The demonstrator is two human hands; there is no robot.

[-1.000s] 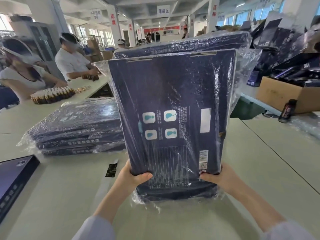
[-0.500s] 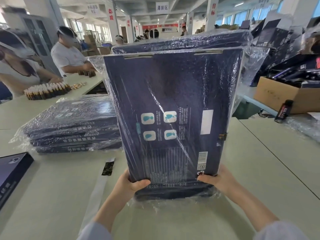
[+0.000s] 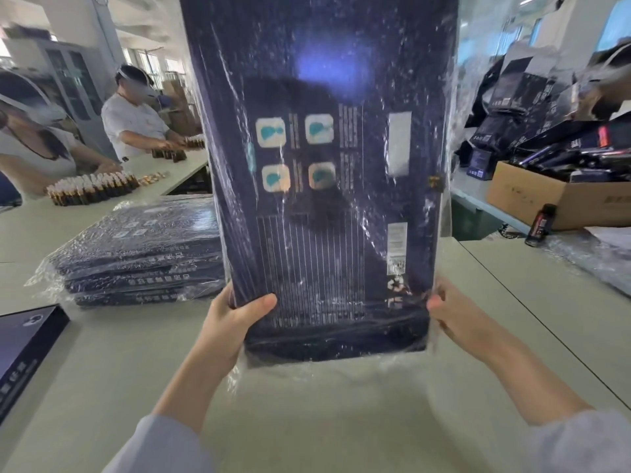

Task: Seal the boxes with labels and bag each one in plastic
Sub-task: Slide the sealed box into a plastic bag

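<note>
Head view: left hand (image 3: 232, 322) and right hand (image 3: 457, 319) clamp fingers (image 3: 263, 302) round upright bagged box (image 3: 324, 165).

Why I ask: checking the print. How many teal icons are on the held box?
4 icons on the box, two by two: upper left, upper right, lower left, lower right. Glare higher up might hide more.
</note>
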